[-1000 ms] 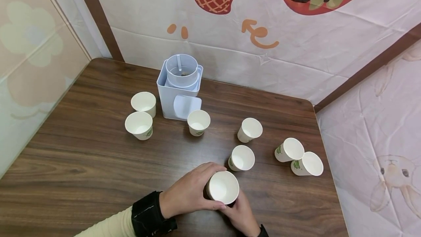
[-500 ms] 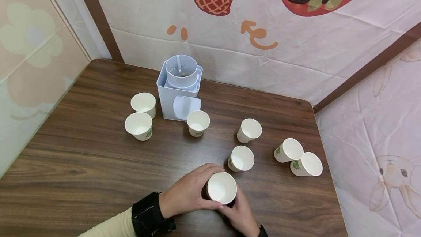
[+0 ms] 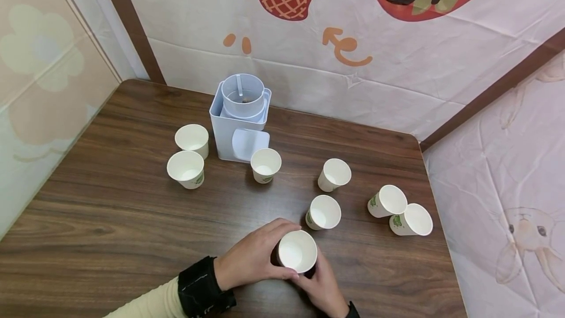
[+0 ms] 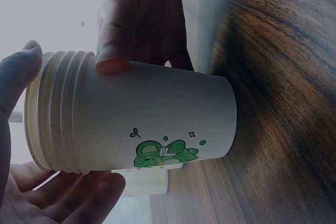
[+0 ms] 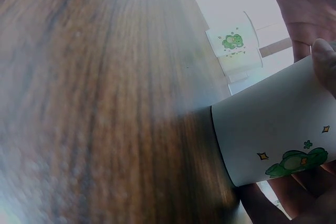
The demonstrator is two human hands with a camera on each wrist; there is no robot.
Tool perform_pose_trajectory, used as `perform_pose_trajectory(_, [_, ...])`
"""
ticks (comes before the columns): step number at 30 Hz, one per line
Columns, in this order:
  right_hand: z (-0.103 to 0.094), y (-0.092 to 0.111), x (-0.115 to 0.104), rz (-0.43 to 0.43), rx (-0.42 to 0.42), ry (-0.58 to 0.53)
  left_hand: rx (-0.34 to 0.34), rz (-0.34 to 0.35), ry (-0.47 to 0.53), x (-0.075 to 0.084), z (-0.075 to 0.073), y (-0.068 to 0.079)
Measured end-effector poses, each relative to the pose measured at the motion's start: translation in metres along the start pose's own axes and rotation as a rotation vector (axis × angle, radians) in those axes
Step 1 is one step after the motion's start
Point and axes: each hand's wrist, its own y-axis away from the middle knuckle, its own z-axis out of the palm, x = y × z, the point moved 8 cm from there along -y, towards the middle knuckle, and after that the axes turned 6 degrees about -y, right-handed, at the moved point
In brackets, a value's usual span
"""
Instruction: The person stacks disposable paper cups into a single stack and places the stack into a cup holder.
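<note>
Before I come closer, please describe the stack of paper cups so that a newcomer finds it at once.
At the near side of the brown table, find the left hand and right hand. Between them is the white paper cup stack with nested rims. Unlike the neighbouring cups, it is gripped.

Wearing a cream sleeve point(image 3: 147, 302), the person's left forearm slants forward and across to the right, a broad black band point(image 3: 204, 286) wrapped round the wrist. The left hand point(image 3: 258, 254) lies with its back turned up, fingers stretched forward and bent inward, left thumb point(image 3: 284, 273) curving round nearer the body, so the whole makes a C-shaped grip. Opposite it sits the right hand point(image 3: 324, 286), held lower, its right thumb point(image 3: 304, 282) slanting toward the left one, its fingers mostly hidden from above. Only an edge of dark wristband point(image 3: 353, 310) shows behind it. The palms face each other, thumb tips close together.
</note>
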Motion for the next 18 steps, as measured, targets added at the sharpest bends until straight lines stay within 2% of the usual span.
perform_pose_trajectory(18, [0.0002, -0.0001, 0.0032, 0.059, 0.003, -0.03, -0.046, 0.051, 0.02, -0.0025, 0.0021, -0.0018])
